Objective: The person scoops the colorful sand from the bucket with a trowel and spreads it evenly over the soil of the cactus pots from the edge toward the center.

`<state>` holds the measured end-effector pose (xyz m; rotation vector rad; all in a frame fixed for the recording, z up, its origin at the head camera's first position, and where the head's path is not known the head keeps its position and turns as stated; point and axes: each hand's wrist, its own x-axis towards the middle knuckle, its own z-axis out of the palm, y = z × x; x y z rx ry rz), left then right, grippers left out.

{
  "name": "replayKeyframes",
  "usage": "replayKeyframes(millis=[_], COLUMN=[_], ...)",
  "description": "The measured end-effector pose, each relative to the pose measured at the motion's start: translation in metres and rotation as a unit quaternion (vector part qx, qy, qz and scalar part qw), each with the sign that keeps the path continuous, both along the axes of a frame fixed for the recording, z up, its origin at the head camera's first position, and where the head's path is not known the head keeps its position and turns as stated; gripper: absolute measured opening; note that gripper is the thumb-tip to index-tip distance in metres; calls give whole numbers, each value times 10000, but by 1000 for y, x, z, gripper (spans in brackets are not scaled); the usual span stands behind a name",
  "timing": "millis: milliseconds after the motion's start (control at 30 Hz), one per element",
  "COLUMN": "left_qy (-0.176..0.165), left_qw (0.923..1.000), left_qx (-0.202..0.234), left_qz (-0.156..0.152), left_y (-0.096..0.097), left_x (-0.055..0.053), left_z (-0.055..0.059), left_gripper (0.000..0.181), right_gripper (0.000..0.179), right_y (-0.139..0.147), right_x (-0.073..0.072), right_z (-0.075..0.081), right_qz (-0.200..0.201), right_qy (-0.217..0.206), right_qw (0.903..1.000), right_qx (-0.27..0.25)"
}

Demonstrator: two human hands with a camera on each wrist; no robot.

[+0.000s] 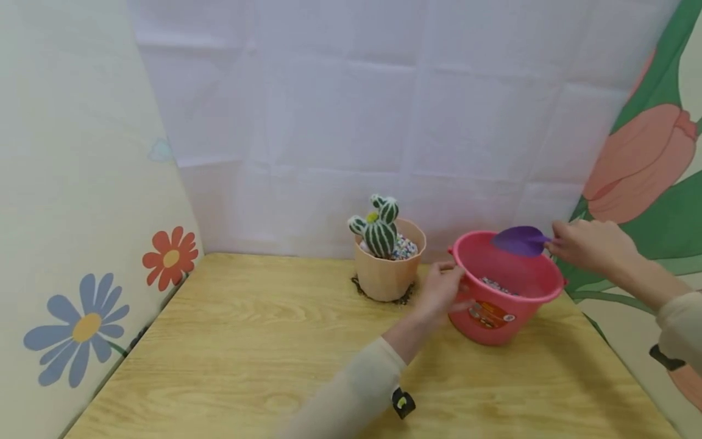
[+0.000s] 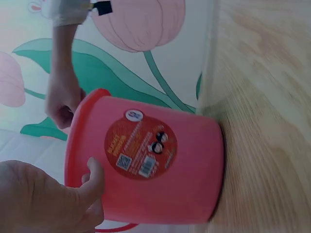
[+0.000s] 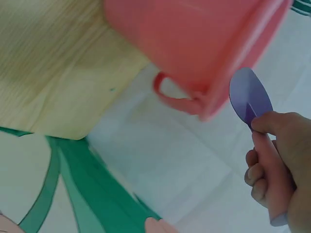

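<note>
A pink bucket (image 1: 496, 292) stands at the right of the table, with small speckled granules (image 1: 499, 285) low inside. My left hand (image 1: 439, 289) holds it at the left side of the rim; in the left wrist view the thumb (image 2: 96, 177) lies against the outer wall. My right hand (image 3: 286, 155) grips the handle of a purple trowel (image 1: 520, 240), whose blade is above the bucket's opening. Left of the bucket, a peach pot (image 1: 386, 274) contains a striped knitted cactus (image 1: 379, 235) and multicoloured granules (image 1: 404, 248).
The wooden table (image 1: 263, 341) meets a white cloth backdrop (image 1: 329, 122) behind. Flower-patterned panels flank it on both sides. Dark lacy material (image 1: 406, 299) lies under the pot. The bucket's pink handle (image 3: 177, 103) hangs at its side.
</note>
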<state>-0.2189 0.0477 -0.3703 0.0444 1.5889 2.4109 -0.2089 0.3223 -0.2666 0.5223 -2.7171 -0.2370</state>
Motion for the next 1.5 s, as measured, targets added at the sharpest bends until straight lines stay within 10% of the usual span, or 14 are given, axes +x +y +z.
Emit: replayKeyframes(millis=[433, 1500], left_qy=[-703, -895], left_qw=[9905, 9836], left_qx=[1180, 1566], left_qz=[-100, 64], left_y=[6, 14], left_x=[-1, -3], left_z=[4, -1], left_gripper=[20, 14], right_gripper=[27, 21], right_y=[-8, -43], right_x=[-16, -55], right_z=[-28, -54], right_qz=[-202, 103], right_qy=[-740, -1102], right_qw=[9963, 9929], right_qx=[393, 445])
